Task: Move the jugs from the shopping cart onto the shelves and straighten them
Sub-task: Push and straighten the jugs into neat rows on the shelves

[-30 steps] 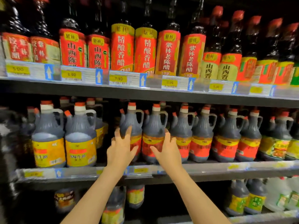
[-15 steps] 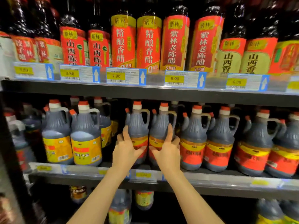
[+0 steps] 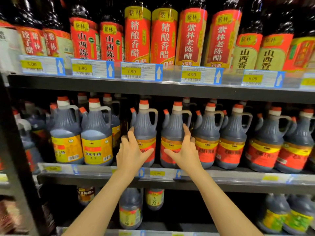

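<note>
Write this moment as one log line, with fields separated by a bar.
stage: straightening | left hand: grips left red-label jug | right hand: grips right red-label jug | both jugs upright on middle shelf

On the middle shelf [image 3: 221, 174] a row of jugs stood side by side, with more jugs behind them. The left hand [image 3: 131, 153] lay on the left side of one jug [image 3: 144, 126] and the right hand [image 3: 185, 152] on the right side of the neighbouring jug [image 3: 173, 128] just to its right, the two jugs near each other between the hands. Tall bottles [image 3: 138, 34] stood on the upper shelf [image 3: 153, 86] above, price tags [image 3: 141, 71] along its front edge, and further jugs [image 3: 131, 208] sat on the shelf below.
</note>
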`<state>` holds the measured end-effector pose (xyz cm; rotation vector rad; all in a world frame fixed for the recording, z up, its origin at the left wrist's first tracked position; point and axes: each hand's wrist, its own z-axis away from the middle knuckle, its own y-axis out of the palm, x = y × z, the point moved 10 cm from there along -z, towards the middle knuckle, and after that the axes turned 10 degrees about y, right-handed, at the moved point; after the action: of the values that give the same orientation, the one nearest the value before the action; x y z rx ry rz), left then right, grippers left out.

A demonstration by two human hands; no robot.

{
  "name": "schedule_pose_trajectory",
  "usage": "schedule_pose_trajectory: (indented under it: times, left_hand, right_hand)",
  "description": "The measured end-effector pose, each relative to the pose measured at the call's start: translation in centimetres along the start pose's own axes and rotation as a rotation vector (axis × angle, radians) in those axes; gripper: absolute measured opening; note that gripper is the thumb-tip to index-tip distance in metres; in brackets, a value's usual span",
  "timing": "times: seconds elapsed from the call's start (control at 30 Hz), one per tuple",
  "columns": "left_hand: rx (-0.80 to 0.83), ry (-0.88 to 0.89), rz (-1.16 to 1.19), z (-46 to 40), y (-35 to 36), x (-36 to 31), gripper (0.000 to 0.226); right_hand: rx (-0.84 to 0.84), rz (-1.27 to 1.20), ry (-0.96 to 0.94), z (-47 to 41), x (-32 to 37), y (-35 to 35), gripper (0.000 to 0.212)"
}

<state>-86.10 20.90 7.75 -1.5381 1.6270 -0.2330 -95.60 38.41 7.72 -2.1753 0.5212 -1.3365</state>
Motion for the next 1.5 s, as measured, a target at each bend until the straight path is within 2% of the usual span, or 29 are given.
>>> schedule_pose_trajectory:
  times: [0.83,1.5]
  left_hand:
    - [-0.011,0.017,0.021,1.3,-1.3,0.5,0.098]
    - [-0.054,-0.004,-0.020,1.9,-1.5,0.3,0.096]
  right_hand:
    - [0.083,-0.119,-0.015,0.5,-0.2,0.1,0.106]
    - [0.083,-0.184,-0.010,1.1,0.0,0.3,0.105]
